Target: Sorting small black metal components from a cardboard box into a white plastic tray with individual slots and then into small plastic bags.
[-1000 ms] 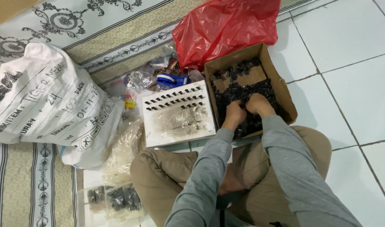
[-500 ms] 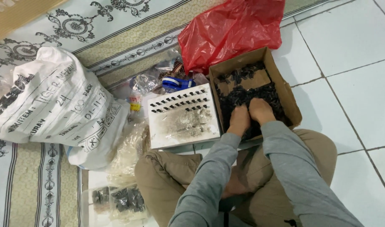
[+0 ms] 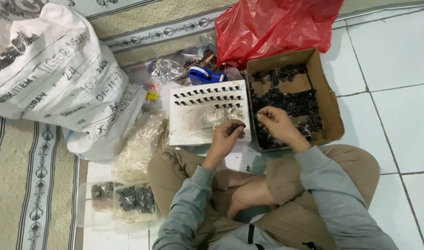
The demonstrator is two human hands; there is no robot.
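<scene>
I see small black parts heaped, too many to count, in one open cardboard box on the tiled floor; my right hand pinches one at the box's left edge; my left hand, fingers curled, holds another over one white board carrying three rows of black pieces; one red bag behind; one white sack far left.

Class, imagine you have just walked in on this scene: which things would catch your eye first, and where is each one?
The bright red plastic bag at the top, behind the open cardboard box of small black parts, stands out first. Next is the big white printed sack on the patterned mat at the left. In the middle, the left hand and right hand work over a white board with rows of black pieces.
</scene>
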